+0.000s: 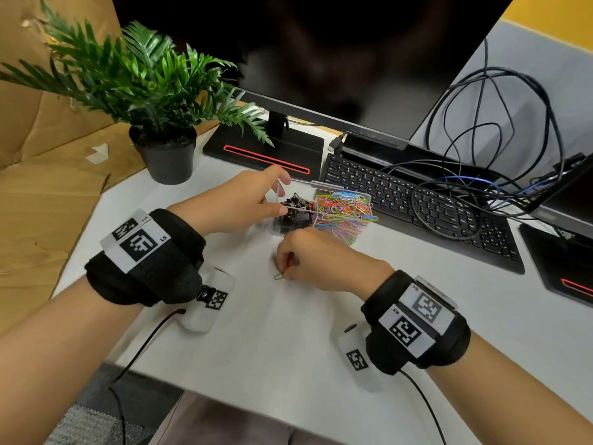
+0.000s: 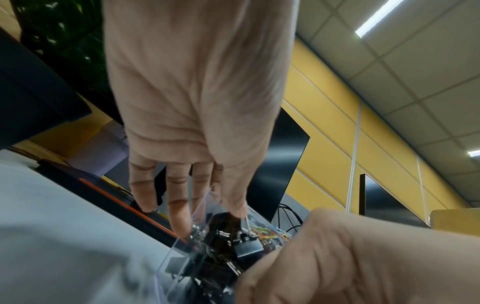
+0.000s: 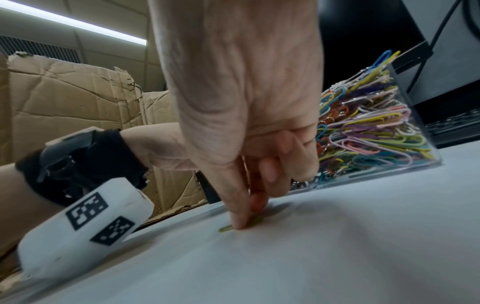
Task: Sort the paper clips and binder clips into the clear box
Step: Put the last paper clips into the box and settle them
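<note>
In the head view, the left hand [image 1: 239,203] sits at centre frame, thumb and fingers pinching the near left wall of the clear box [image 1: 361,200], probably to keep it from sliding while clips go in. The box's left compartment holds black binder clips [image 1: 295,210]; the right compartment is heaped with coloured paper clips [image 1: 345,207]. Just below the box, the right hand [image 1: 308,255] curls down onto the white desk [image 1: 288,348], fingertips closing on a single green paper clip [image 1: 278,276], which looks like the last loose piece.

The left wrist view shows the left hand's fingers [image 2: 179,205] reaching down over the box's transparent rim at lower centre, thumb on the other side of the wall, with the binder clips dark inside.

In the right wrist view, thumb and index finger [image 3: 237,207] press onto the green clip at centre frame, flat against the desk; it does not appear lifted. Flat wire on a smooth top likely needs a nail under its edge. The packed paper clip compartment stands at right.
</note>
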### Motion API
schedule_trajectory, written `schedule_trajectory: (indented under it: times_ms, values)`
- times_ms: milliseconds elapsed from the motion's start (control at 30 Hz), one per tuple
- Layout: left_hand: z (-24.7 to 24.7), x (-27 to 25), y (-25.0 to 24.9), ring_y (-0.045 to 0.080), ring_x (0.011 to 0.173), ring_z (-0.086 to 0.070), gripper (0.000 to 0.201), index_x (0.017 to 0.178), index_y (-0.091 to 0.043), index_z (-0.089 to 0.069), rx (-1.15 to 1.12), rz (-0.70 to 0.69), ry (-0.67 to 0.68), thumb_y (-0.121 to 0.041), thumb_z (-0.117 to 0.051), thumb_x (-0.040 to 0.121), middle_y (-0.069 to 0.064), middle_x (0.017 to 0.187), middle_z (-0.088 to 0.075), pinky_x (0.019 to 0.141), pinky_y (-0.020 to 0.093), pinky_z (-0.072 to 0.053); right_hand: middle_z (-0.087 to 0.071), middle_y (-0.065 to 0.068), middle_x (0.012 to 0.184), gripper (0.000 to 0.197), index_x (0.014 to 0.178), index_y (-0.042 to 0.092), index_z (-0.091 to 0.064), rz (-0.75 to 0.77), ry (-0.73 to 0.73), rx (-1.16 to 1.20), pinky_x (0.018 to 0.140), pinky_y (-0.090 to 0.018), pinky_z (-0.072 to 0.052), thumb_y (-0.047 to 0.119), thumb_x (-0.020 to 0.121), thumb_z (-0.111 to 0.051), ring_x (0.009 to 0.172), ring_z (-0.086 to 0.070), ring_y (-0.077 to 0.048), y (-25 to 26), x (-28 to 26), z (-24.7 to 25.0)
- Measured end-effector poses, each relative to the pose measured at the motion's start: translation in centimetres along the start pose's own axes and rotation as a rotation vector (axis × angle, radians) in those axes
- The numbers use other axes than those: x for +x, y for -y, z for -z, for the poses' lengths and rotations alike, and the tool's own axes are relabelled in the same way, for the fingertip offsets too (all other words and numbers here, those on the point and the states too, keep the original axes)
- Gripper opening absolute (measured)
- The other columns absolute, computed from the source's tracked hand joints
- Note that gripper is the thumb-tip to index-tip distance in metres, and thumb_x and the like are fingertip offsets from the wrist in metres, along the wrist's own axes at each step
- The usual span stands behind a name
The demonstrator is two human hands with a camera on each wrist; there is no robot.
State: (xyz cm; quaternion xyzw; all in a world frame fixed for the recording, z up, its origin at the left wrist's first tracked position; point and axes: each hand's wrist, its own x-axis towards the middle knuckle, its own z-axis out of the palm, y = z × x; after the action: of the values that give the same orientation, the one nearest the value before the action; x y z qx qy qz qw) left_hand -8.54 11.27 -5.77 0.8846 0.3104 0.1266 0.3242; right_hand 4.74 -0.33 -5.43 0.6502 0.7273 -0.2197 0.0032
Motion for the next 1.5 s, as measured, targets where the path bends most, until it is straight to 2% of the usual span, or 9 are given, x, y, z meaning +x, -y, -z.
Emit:
schedule_trajectory:
  times_ms: [233, 367, 533, 733, 867, 967, 1067, 1167, 1500]
  values:
    - [0.0, 0.0, 0.0, 0.015, 0.087, -0.060, 0.039, 0.129, -0.024, -0.042, 0.006, 0.005, 0.001, -0.028, -0.060, 0.094, -0.007, 0.119, -0.054, 0.072, 0.017, -0.044, -0.060, -0.005, 0.092, 0.016, 0.075, 0.021, -0.054, 0.018, 0.031, -0.155, 0.066, -0.032, -0.039, 0.006, 0.081, -0.055, 0.084, -0.052, -0.024, 0.2, 0.2, -0.6]
    - [0.0, 0.0, -0.1, 0.017, 0.088, -0.060, 0.039, 0.129, -0.023, -0.043, 0.006, 0.004, 0.002, -0.027, -0.060, 0.094, -0.006, 0.119, -0.054, 0.074, 0.021, -0.045, -0.054, -0.004, 0.087, 0.021, 0.073, 0.021, -0.047, 0.036, 0.004, -0.177, 0.063, -0.032, -0.037, 0.003, 0.082, -0.055, 0.080, -0.048, -0.024, 0.3, 0.1, -0.7]
    - [0.0, -0.1, -0.1, 0.018, 0.088, -0.061, 0.040, 0.130, -0.024, -0.042, 0.007, 0.008, 0.005, -0.028, -0.060, 0.094, -0.007, 0.120, -0.054, 0.077, 0.025, -0.046, -0.046, -0.002, 0.078, 0.021, 0.074, 0.018, -0.046, 0.040, -0.016, -0.133, 0.050, -0.027, -0.024, -0.001, 0.082, -0.050, 0.073, -0.041, -0.023, 0.2, -0.2, -1.0]
    - [0.1, -0.2, -0.3, 0.018, 0.088, -0.060, 0.040, 0.129, -0.023, -0.043, 0.009, 0.009, 0.006, -0.027, -0.060, 0.093, -0.006, 0.119, -0.055, 0.080, 0.029, -0.048, -0.055, 0.007, 0.077, 0.018, 0.091, 0.019, -0.064, 0.074, -0.128, -0.052, 0.063, -0.032, -0.044, 0.005, 0.085, -0.055, 0.074, -0.051, -0.019, -0.5, -0.9, -0.9]
    - [0.1, -0.2, -0.4, 0.018, 0.087, -0.060, 0.040, 0.129, -0.024, -0.043, -0.004, 0.020, 0.007, -0.028, -0.060, 0.093, -0.006, 0.118, -0.054, 0.081, 0.031, -0.049, -0.068, 0.002, 0.081, 0.015, 0.084, 0.022, -0.071, -0.007, -0.326, 0.024, 0.071, -0.036, -0.051, 0.010, 0.080, -0.063, 0.076, -0.058, -0.020, -1.3, -1.2, 1.5]
    - [0.2, -0.2, -0.5, 0.018, 0.087, -0.060, 0.041, 0.130, -0.024, -0.043, -0.004, 0.028, 0.011, -0.027, -0.060, 0.093, -0.007, 0.118, -0.054, 0.080, 0.029, -0.049, -0.066, 0.006, 0.073, 0.011, 0.078, 0.021, -0.071, -0.147, -0.538, 0.154, 0.069, -0.033, -0.052, 0.010, 0.080, -0.068, 0.068, -0.056, -0.016, -2.2, -1.3, 3.6]
    - [0.2, -0.2, -0.7, 0.018, 0.088, -0.060, 0.041, 0.131, -0.023, -0.042, -0.002, 0.033, 0.020, -0.027, -0.060, 0.094, -0.007, 0.118, -0.054, 0.080, 0.029, -0.048, -0.059, 0.013, 0.065, 0.018, 0.070, 0.025, -0.066, -0.245, -0.672, 0.199, 0.071, -0.038, -0.054, 0.010, 0.080, -0.070, 0.072, -0.061, -0.019, -2.8, -1.0, 4.4]
    - [0.2, -0.2, -0.7, 0.018, 0.089, -0.059, 0.041, 0.131, -0.023, -0.042, 0.009, 0.032, 0.021, -0.027, -0.059, 0.094, -0.007, 0.119, -0.054, 0.080, 0.028, -0.048, -0.054, 0.013, 0.062, 0.022, 0.067, 0.026, -0.063, -0.317, -0.699, 0.175, 0.072, -0.041, -0.056, 0.009, 0.080, -0.070, 0.076, -0.063, -0.023, -2.9, -0.4, 4.5]
    - [0.3, -0.3, -0.6, 0.016, 0.087, -0.059, 0.040, 0.130, -0.024, -0.042, 0.009, 0.031, 0.023, -0.028, -0.059, 0.094, -0.008, 0.119, -0.053, 0.082, 0.030, -0.050, -0.069, -0.005, 0.075, 0.015, 0.078, 0.012, -0.075, -0.379, -0.692, 0.049, 0.067, -0.037, -0.056, 0.006, 0.083, -0.062, 0.075, -0.065, -0.030, -2.1, 0.4, 4.6]
